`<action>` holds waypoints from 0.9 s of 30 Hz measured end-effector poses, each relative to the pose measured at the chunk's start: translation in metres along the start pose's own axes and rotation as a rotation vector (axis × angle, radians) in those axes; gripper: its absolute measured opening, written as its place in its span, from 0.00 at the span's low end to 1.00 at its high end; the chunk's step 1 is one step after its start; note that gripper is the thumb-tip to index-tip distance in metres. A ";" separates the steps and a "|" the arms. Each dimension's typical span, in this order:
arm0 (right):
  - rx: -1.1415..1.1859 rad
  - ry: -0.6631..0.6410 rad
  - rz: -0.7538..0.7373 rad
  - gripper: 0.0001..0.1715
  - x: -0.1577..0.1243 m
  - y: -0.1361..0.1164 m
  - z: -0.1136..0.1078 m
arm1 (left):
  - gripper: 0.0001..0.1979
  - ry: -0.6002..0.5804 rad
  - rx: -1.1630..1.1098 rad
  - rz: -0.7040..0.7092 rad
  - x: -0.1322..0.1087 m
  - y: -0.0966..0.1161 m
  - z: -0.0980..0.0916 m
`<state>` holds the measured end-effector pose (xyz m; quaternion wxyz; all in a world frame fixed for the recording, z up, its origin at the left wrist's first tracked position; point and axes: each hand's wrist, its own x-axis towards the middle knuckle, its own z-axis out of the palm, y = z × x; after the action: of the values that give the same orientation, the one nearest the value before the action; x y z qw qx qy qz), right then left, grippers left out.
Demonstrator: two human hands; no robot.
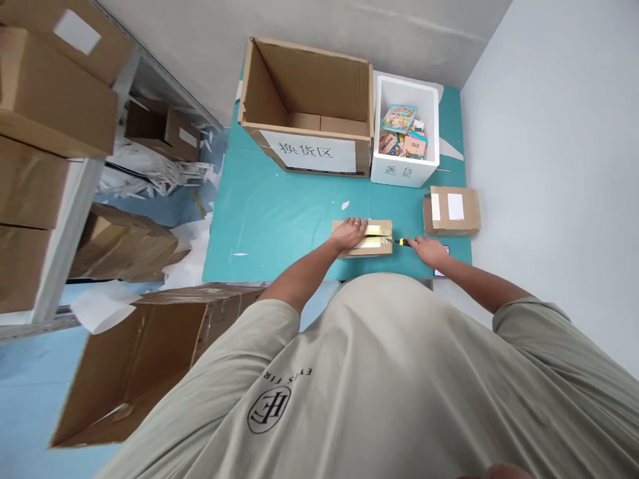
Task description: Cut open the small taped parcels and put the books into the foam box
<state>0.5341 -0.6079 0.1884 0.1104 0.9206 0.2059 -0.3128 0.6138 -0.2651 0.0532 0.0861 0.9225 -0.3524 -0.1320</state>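
Observation:
A small flat cardboard box [373,247] sealed with yellowish tape lies near the front edge of the teal table [279,213]. My left hand [349,232] rests on the box's left part, fingers flat and slightly spread. My right hand [428,250] is closed around a box cutter [402,243] with a yellow and black handle, its tip at the box's right end.
A big open cardboard box [307,106] with a white label stands at the table's back. Beside it a white foam box [405,130] holds colourful packets. A small taped carton [452,211] sits at the right. Shelves with cartons [44,133] stand left; an open carton [144,359] lies on the floor.

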 end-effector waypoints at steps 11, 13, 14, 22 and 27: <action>-0.002 0.058 -0.017 0.46 0.030 -0.015 0.001 | 0.35 -0.037 0.094 -0.008 -0.001 0.001 -0.003; -0.026 0.050 -0.033 0.46 0.030 -0.017 0.000 | 0.35 -0.025 0.080 -0.007 -0.002 0.000 -0.002; -0.038 0.045 -0.043 0.46 0.030 -0.017 0.000 | 0.35 -0.018 0.076 -0.007 -0.003 0.000 0.000; -0.140 0.065 -0.057 0.43 0.036 -0.001 -0.015 | 0.32 0.019 0.017 -0.007 -0.010 -0.003 0.006; -0.105 0.087 -0.036 0.42 0.045 0.018 -0.022 | 0.31 -0.007 0.018 -0.009 -0.008 -0.008 0.001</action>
<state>0.5861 -0.6024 0.1795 0.1438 0.9225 0.2430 -0.2631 0.6128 -0.2535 0.0517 0.0758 0.9243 -0.3499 -0.1321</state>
